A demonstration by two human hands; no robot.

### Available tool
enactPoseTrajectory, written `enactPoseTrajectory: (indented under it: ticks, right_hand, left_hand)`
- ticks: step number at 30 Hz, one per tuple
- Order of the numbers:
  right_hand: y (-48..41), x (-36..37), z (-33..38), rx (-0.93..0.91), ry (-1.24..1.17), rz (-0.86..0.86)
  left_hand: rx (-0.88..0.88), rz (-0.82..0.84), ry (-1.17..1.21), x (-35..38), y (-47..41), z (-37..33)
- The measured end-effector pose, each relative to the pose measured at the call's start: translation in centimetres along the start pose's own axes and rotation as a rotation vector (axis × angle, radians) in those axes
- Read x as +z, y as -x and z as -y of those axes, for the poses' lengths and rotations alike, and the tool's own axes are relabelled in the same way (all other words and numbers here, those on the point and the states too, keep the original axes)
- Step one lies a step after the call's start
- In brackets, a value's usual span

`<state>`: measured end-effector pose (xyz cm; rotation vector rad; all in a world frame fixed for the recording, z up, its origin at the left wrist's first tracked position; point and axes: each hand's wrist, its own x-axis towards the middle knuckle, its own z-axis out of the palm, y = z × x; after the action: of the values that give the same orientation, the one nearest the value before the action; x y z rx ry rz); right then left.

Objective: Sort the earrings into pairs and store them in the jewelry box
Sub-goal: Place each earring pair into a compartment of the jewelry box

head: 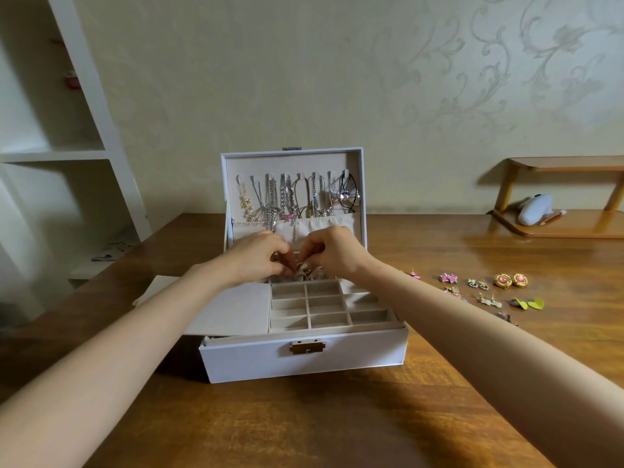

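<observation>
Nearest, the jewelry box (304,363) is kept open for filling. Over its rear compartments the left hand (258,256) and right hand (332,251) are pinched on a small earring (301,271), apparently for seating. Paired earrings (499,288) are laid out rightward on the table (439,400), awaiting storage.

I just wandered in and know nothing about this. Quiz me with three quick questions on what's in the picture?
1. True or false: the left hand and right hand pinch a small piece over the open jewelry box.
2. The loose earrings lie on the table to the box's: A) left B) right C) front.
3. What hangs inside the lid?
Key: 1 true; 2 B; 3 necklaces.
</observation>
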<state>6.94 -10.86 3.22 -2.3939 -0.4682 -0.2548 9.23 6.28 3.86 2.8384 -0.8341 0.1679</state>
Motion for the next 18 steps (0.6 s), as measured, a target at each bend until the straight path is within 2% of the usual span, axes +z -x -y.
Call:
enactPoseTrajectory:
  ticks: [4, 10, 15, 18]
  right_hand:
    - [-0.7, -1.1, -0.5, 0.017, -0.013, -0.095]
    - [-0.8, -0.8, -0.6, 0.049, 0.112, -0.011]
    - [-0.6, 0.1, 0.0, 0.057, 0.184, 0.025]
    - [-0.6, 0.1, 0.0, 0.049, 0.185, 0.027]
  left_hand:
    - [0.008, 0.012, 0.040, -0.3, 0.2, 0.3]
    - [0.037, -0.088, 0.098, -0.7, 0.3, -0.4]
    - [0.033, -0.005, -0.071, -0.1, 0.3, -0.7]
    - [0.001, 0.035, -0.060, -0.3, 0.4, -0.3]
